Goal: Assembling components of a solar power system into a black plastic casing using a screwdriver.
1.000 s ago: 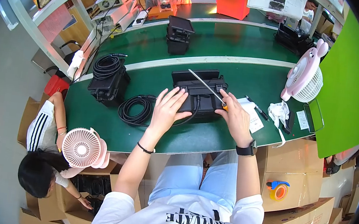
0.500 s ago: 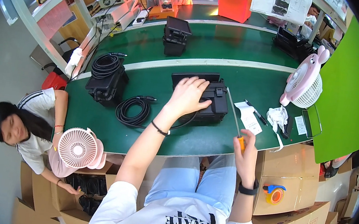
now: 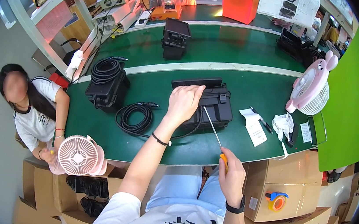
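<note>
A black hard case [image 3: 218, 103] sits on the green table with a dark flat panel [image 3: 196, 82] raised along its back edge. My left hand [image 3: 184, 104] lies over the case's left part, fingers pressed together and gripping it; the thumb is hidden. A black cable leads from the case toward a coil [image 3: 135, 119] on its left. In my right hand [image 3: 231, 174] is a screwdriver [image 3: 214, 133] with an orange handle. Its long metal shaft slants up to the front of the case, where the tip appears to meet it.
A second black case [image 3: 109, 90] with coiled cable stands left, another case [image 3: 174, 40] farther back. Right are a paper slip [image 3: 255, 128], a pen [image 3: 263, 121], crumpled tissue [image 3: 283, 124] and a pink fan [image 3: 310, 91]. A co-worker [image 3: 34, 104] sits left beside another fan [image 3: 78, 155].
My right hand has moved left and down, bringing the screwdriver from beside the case to its front. My left hand's spread fingers have drawn together. The co-worker at left has straightened up.
</note>
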A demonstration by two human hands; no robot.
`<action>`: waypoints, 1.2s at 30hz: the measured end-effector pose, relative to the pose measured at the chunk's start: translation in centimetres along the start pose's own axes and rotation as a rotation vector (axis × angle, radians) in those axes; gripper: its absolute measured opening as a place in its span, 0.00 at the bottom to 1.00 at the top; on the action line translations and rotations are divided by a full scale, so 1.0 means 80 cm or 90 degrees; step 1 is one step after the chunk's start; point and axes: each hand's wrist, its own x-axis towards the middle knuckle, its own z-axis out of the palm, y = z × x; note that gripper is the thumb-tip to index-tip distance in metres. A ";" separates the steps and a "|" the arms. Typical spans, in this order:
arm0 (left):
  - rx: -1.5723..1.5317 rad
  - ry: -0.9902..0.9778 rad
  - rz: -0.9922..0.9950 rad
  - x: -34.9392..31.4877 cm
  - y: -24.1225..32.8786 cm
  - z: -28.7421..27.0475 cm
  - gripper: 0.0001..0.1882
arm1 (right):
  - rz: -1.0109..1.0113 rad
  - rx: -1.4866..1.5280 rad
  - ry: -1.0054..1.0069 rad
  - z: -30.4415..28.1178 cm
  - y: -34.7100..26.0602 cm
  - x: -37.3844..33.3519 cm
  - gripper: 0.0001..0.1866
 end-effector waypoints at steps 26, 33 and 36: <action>-0.014 0.063 -0.129 -0.006 0.011 -0.006 0.24 | 0.033 0.135 -0.047 -0.010 -0.040 -0.001 0.20; -0.007 0.080 -0.119 -0.011 0.011 -0.006 0.23 | -0.016 -0.010 -0.056 0.008 -0.052 0.007 0.21; 0.020 0.073 -0.100 -0.012 0.016 -0.008 0.23 | -0.048 -0.121 -0.051 0.011 -0.056 0.002 0.25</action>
